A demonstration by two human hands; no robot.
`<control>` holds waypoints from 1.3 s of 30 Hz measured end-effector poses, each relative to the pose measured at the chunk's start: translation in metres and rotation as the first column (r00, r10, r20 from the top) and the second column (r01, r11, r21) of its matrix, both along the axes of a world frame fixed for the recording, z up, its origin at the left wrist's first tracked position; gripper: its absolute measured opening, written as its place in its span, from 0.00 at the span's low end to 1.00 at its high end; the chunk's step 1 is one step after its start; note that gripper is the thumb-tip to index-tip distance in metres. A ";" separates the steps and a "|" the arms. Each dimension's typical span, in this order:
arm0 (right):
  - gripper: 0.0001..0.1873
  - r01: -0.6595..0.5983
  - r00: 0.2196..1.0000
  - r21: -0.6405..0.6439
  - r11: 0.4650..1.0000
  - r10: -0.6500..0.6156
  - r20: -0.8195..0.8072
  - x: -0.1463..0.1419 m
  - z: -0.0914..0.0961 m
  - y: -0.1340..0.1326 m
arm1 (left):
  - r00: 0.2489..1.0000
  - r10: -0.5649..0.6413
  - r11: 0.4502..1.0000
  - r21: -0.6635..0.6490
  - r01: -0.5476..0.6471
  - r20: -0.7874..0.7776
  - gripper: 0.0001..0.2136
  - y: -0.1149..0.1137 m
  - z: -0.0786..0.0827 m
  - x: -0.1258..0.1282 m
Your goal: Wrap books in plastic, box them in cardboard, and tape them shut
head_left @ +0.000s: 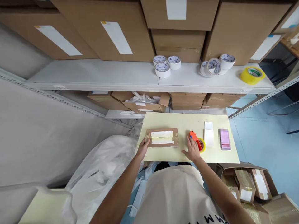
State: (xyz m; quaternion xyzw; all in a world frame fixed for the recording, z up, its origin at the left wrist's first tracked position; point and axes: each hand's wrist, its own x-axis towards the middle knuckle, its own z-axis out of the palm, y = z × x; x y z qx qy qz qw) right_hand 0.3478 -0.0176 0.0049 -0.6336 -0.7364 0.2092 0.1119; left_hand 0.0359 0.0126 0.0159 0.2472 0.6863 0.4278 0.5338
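A small cardboard box (161,147) lies on the pale yellow table (168,155), with clear tape along its middle and white labels on its top. My left hand (143,148) grips its left end, thumb on top and the other fingers mostly hidden. To the right lies a red tape dispenser (195,140) with a yellow-rimmed roll. Over its left side rests my right hand (192,150), fingers stretched and thumb apart, touching or just beside it. White label paper (209,133) lies right of the dispenser.
A blurred purple item (224,139) lies at the table's right. The shelf (112,73) ahead carries cartons, white tape rolls (163,70) and a yellow roll (250,75). A carton of small boxes (244,183) stands lower right; plastic bags (102,168) fill the left.
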 end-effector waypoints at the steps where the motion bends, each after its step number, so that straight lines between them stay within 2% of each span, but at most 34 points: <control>1: 0.51 -0.041 0.998 -0.046 0.998 0.038 -0.055 -0.009 -0.001 0.003 | 0.999 -0.007 1.000 -0.014 0.008 0.047 0.26 -0.001 -0.001 -0.001; 4: 0.58 -0.080 0.980 -0.229 0.970 0.035 -0.194 -0.036 -0.003 0.016 | 0.995 -0.025 0.996 -0.086 0.034 0.101 0.23 -0.001 -0.002 -0.006; 7: 0.53 -0.013 0.954 -0.335 0.942 -0.089 -0.287 -0.055 -0.003 0.028 | 0.994 -0.064 0.990 -0.119 0.074 0.090 0.21 0.005 -0.001 -0.012; 11: 0.41 0.139 0.884 -0.351 0.926 -0.276 -0.378 -0.063 0.005 0.040 | 0.986 -0.118 0.993 0.007 0.118 0.116 0.23 0.021 -0.002 -0.026; 13: 0.35 0.234 0.811 -0.416 0.879 -0.413 -0.415 -0.067 0.011 0.044 | 0.986 -0.160 0.985 0.078 0.155 0.051 0.24 0.026 -0.005 -0.033; 15: 0.34 0.293 0.731 -0.483 0.825 -0.519 -0.444 -0.073 0.014 0.046 | 0.980 -0.198 0.974 0.105 0.200 -0.027 0.24 0.029 -0.010 -0.039; 20: 0.35 0.336 0.629 -0.501 0.798 -0.586 -0.512 -0.091 0.009 0.033 | 0.950 -0.295 0.944 0.124 0.307 -0.104 0.22 0.034 -0.023 -0.047; 25: 0.38 0.418 0.461 -0.473 0.776 -0.630 -0.625 -0.090 -0.006 0.006 | 0.878 -0.463 0.878 0.077 0.473 -0.116 0.29 0.033 -0.033 -0.050; 27: 0.39 0.418 0.464 -0.424 0.804 -0.590 -0.661 -0.090 -0.012 -0.005 | 0.847 -0.517 0.848 0.063 0.526 -0.121 0.28 0.029 -0.039 -0.048; 30: 0.36 0.406 0.537 -0.333 0.851 -0.517 -0.667 -0.091 -0.018 -0.016 | 0.828 -0.543 0.828 0.077 0.556 -0.141 0.28 0.022 -0.048 -0.043; 35: 0.33 0.418 0.640 -0.291 0.861 -0.506 -0.578 -0.093 -0.019 -0.016 | 0.822 -0.521 0.839 0.038 0.543 -0.230 0.30 0.019 -0.053 -0.039; 39: 0.33 0.400 0.667 -0.323 0.858 -0.514 -0.540 -0.099 -0.015 -0.010 | 0.782 -0.531 0.827 0.001 0.562 -0.327 0.27 0.017 -0.045 -0.046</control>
